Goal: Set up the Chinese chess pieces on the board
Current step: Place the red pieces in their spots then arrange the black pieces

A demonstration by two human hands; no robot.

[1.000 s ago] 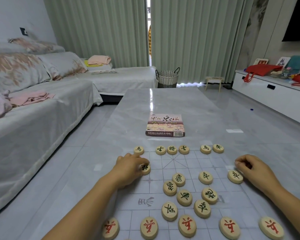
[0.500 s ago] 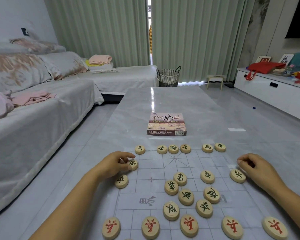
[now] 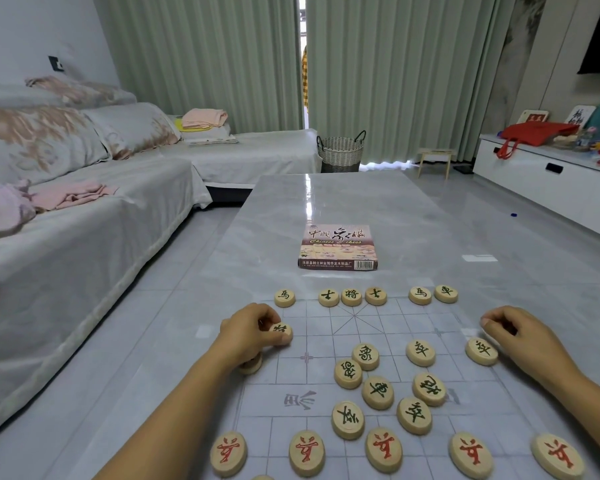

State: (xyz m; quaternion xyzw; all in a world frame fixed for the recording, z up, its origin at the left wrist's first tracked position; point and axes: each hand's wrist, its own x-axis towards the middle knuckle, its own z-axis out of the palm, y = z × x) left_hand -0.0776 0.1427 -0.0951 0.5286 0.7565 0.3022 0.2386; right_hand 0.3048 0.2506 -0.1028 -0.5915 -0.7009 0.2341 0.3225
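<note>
Left hand [image 3: 253,336] is clamped on one green-marked piece [image 3: 280,332], thumb and forefinger pinching its rim. Location: left-centre of frame, near the left edge of the board [image 3: 388,327], just below the leftmost disc of the back row [image 3: 351,296]. Can't tell whether the piece touches the sheet or sits just off it; its mark is half covered by the fingers.

Second disc [image 3: 250,366] is under the left wrist, mostly hidden, mark unreadable.

Right hand [image 3: 527,341] is at right-centre with its fingers curled under and palm side hidden. Can't tell if it holds anything. Edge piece [image 3: 481,351], green-marked, lies just beside the hand's lower left, at the board's right edge.

Back row is six green discs along the top line, unevenly spaced. Cluster [image 3: 377,392] is seven green discs, centre to lower centre, some touching. Red row [image 3: 383,450] is five discs across the bottom. One more disc [image 3: 262,477] is cut off by the frame's bottom edge.

Open room: the grid between the back row and the cluster, right of the held piece. Box [image 3: 337,247] sits on the table [image 3: 343,202], well above the back row. The table's left edge runs close by the left forearm, with the sofa [image 3: 84,237] beyond it at left.
</note>
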